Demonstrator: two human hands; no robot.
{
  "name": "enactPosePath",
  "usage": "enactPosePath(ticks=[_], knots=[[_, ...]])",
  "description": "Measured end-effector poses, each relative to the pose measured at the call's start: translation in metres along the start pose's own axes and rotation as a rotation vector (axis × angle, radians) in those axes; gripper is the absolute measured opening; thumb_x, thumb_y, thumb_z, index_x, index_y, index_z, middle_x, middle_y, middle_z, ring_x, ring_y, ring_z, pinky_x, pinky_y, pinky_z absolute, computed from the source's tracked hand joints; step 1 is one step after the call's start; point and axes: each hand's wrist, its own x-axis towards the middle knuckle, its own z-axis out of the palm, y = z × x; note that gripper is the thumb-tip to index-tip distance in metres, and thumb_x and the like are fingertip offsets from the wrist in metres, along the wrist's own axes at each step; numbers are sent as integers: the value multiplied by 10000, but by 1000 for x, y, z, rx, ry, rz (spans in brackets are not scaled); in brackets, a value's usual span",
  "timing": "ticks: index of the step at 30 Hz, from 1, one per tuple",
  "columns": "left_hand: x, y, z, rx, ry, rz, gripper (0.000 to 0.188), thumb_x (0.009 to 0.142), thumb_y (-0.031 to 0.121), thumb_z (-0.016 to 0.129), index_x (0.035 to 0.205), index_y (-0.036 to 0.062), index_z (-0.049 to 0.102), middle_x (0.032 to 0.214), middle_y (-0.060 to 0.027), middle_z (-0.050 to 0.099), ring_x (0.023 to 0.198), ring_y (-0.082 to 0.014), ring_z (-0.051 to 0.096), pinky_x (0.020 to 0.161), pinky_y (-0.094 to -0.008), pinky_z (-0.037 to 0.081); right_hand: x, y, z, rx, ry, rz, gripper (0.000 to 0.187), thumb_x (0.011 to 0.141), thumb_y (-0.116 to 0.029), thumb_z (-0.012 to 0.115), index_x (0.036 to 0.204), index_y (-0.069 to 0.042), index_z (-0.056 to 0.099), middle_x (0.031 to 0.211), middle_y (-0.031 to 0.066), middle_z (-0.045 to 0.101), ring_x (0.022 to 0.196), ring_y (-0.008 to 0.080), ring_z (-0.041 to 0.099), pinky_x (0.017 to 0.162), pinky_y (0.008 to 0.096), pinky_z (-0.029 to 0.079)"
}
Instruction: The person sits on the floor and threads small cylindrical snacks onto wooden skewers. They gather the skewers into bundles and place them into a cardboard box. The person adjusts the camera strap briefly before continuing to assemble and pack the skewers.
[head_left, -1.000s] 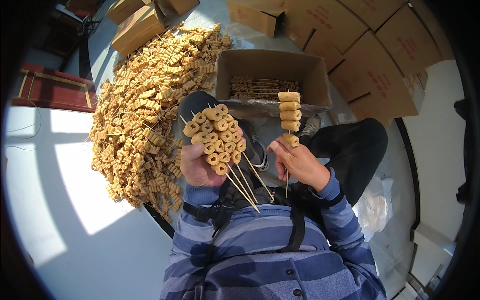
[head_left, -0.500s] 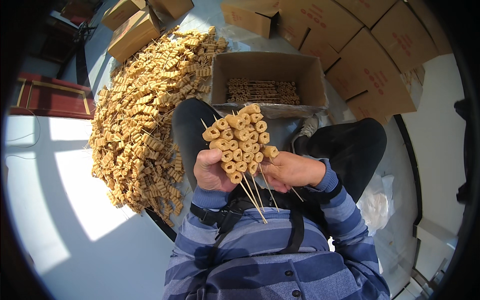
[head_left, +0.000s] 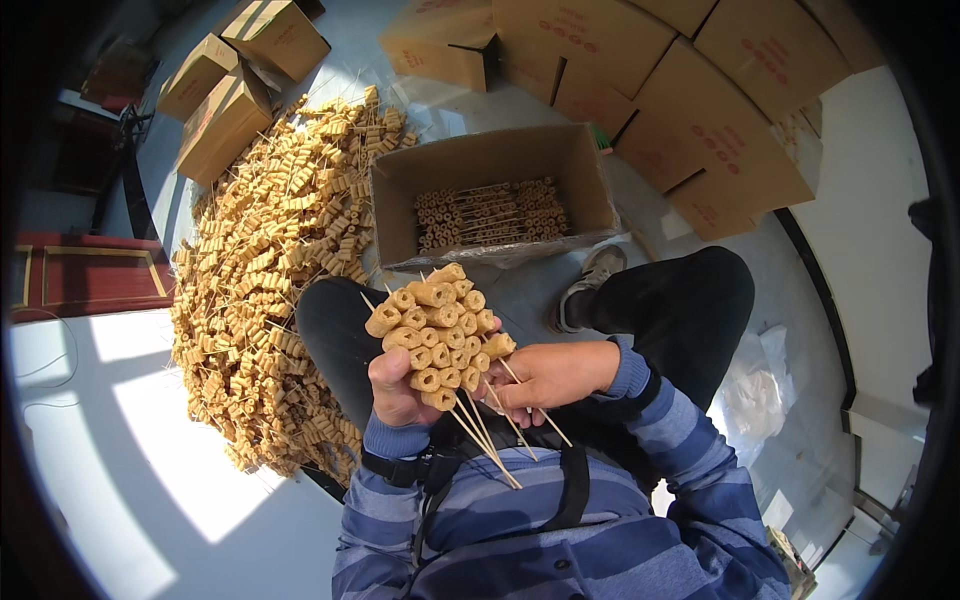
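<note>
In front of my body, my left hand (head_left: 394, 388) is closed around the left side of a bundle of skewers (head_left: 440, 335). Short hollow tan rolls are threaded on the bundle's thin wooden sticks, and their round open ends face up. The bare sticks point down toward my striped sweater. At the bundle's lower right, my right hand (head_left: 560, 376) has its fingers closed around sticks, one of which slants across its fingertips. Part of that grip is hidden behind the hand.
An open cardboard box (head_left: 495, 195) ahead holds rows of similar skewers. To my left rises a large pile of loose skewers (head_left: 270, 300). More cardboard boxes (head_left: 690, 140) stand at the back right and back left. Clear plastic wrap (head_left: 755, 395) lies to the right.
The view has shifted, so the box and bundle appear lower, with the bundle farther left. A stick now shows across my right fingers. Both hands still hold on.
</note>
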Motion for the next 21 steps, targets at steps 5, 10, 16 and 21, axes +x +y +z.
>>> enactPosePath(ticks=[5, 10, 16, 21], knots=[[43, 17, 9, 50, 76, 96, 938, 827, 502, 665, 1506, -35, 302, 1356, -268, 529, 1203, -459, 587, 1005, -580, 527, -52, 12, -33, -111, -42, -197, 614, 971, -255, 682, 1462, -15, 401, 1060, 62, 598, 998, 152, 645, 908, 291, 537], [98, 40, 25, 385, 67, 10, 934, 816, 435, 708, 1505, -42, 297, 1412, -241, 512, 1235, -391, 588, 1060, -520, 500, -101, 21, -67, -68, 318, -22, 630, 943, -270, 733, 1442, -29, 436, 1178, 102, 625, 1058, 191, 641, 939, 323, 531], [165, 22, 47, 413, 62, -227, 743, 851, 333, 716, 1433, -11, 409, 1310, -136, 582, 1179, -250, 612, 996, -397, 519, -77, 5, -79, -41, 996, -363, 930, 847, -363, 821, 1535, -36, 288, 1457, 184, 437, 1333, 303, 490, 1064, 405, 459], [186, -23, 51, 341, 118, -305, 728, 857, 331, 739, 1432, 19, 420, 1304, -104, 564, 1193, -224, 585, 1021, -385, 500, -43, 2, -93, -333, 1201, -374, 952, 935, -490, 665, 1565, 14, 162, 1543, 292, 297, 1444, 418, 331, 1189, 462, 296]])
